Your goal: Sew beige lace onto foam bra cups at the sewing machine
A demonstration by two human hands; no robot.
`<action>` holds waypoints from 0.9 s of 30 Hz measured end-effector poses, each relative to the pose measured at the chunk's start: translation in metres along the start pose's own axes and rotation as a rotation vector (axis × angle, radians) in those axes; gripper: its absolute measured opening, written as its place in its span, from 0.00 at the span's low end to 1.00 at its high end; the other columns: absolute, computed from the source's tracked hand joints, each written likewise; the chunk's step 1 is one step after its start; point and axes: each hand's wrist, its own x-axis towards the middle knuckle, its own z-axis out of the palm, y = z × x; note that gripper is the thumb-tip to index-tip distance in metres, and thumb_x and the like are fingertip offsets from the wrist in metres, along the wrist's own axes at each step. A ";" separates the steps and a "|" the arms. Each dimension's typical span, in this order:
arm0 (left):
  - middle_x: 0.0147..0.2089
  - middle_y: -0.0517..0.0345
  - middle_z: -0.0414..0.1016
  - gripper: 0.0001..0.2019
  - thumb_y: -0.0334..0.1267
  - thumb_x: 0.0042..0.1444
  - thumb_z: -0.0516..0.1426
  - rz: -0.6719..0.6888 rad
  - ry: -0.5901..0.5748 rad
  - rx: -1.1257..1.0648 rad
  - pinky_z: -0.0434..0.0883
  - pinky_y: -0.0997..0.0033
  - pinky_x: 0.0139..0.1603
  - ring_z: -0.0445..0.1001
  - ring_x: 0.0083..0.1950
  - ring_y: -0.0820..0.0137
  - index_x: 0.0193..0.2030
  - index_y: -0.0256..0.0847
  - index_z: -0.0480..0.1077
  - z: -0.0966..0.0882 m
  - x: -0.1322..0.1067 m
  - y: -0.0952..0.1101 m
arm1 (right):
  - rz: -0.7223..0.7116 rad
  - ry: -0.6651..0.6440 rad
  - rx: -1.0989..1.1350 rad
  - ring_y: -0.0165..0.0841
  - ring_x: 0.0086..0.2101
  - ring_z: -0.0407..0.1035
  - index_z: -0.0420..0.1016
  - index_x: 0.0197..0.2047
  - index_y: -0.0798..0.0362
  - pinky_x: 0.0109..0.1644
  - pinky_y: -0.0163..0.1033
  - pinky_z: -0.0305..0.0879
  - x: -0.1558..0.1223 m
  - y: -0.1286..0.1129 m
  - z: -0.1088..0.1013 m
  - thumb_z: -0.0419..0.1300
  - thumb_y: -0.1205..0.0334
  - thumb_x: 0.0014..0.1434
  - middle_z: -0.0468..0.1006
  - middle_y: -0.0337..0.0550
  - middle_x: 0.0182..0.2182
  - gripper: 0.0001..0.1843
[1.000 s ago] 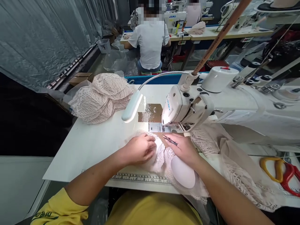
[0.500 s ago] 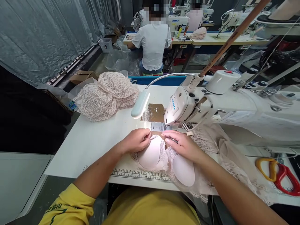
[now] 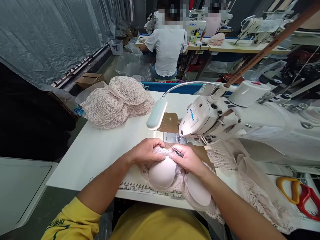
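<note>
A pale pink lace bra (image 3: 163,173) with smooth moulded cups lies at the front of the sewing table, below the needle area. My left hand (image 3: 147,151) is closed on the upper lace edge of its left cup, thumb on top and fingers behind. Close beside it, my right hand (image 3: 187,159) is closed around small metal thread snips (image 3: 177,151), their points directed toward the lace. My right thumb presses on the same cup's edge. The second cup (image 3: 198,190) rests below my right wrist, partly covered by the forearm.
A white sewing machine (image 3: 200,115) stands just beyond my right hand, with a lamp (image 3: 157,113) over the table. Stacked lace cups (image 3: 117,101) sit at back left. Lace fabric (image 3: 260,186) and red-and-yellow-handled scissors (image 3: 297,193) lie right. A co-worker (image 3: 166,50) sits ahead.
Both hands have drawn back slightly from the machine with the bra. The right hand has turned and come against the cup edge, and the snips now show clearly. The camera view has shifted slightly.
</note>
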 end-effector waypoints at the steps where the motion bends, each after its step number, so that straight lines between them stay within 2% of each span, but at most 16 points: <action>1: 0.31 0.62 0.66 0.13 0.41 0.47 0.63 -0.014 -0.010 -0.037 0.59 0.76 0.31 0.63 0.32 0.73 0.38 0.38 0.71 0.001 0.001 0.000 | -0.002 0.000 -0.010 0.29 0.28 0.62 0.67 0.29 0.53 0.31 0.34 0.60 0.000 0.000 0.000 0.56 0.55 0.59 0.68 0.36 0.25 0.12; 5: 0.27 0.62 0.63 0.13 0.45 0.50 0.62 -0.041 -0.053 -0.201 0.57 0.77 0.29 0.61 0.30 0.75 0.30 0.35 0.69 0.006 0.003 -0.001 | -0.027 -0.006 -0.028 0.31 0.30 0.65 0.70 0.33 0.53 0.35 0.36 0.63 0.000 0.003 0.000 0.56 0.55 0.60 0.72 0.38 0.29 0.10; 8: 0.29 0.61 0.67 0.13 0.45 0.50 0.62 -0.075 -0.087 -0.306 0.60 0.76 0.31 0.64 0.31 0.74 0.31 0.34 0.71 0.007 0.004 0.002 | -0.040 0.011 0.007 0.33 0.34 0.69 0.72 0.43 0.53 0.38 0.37 0.66 -0.001 0.009 -0.006 0.56 0.51 0.61 0.75 0.42 0.34 0.15; 11: 0.29 0.59 0.70 0.12 0.43 0.49 0.64 -0.135 -0.094 -0.359 0.62 0.75 0.33 0.66 0.32 0.73 0.33 0.34 0.74 0.008 0.004 0.006 | -0.017 0.010 0.003 0.33 0.33 0.70 0.71 0.49 0.53 0.38 0.38 0.67 -0.002 0.015 -0.014 0.51 0.49 0.64 0.76 0.42 0.32 0.19; 16: 0.30 0.57 0.73 0.12 0.43 0.49 0.64 -0.176 -0.075 -0.379 0.64 0.74 0.34 0.69 0.33 0.71 0.33 0.34 0.76 0.011 0.003 0.008 | -0.030 -0.047 0.019 0.35 0.39 0.72 0.74 0.48 0.53 0.44 0.39 0.68 -0.001 0.010 -0.022 0.55 0.53 0.62 0.78 0.44 0.40 0.16; 27: 0.32 0.52 0.76 0.17 0.46 0.46 0.66 -0.211 -0.040 -0.443 0.66 0.73 0.34 0.72 0.34 0.68 0.34 0.32 0.77 0.013 0.004 0.001 | -0.089 -0.083 -0.048 0.35 0.39 0.73 0.76 0.44 0.52 0.43 0.38 0.68 -0.003 -0.002 -0.020 0.57 0.59 0.60 0.80 0.43 0.39 0.11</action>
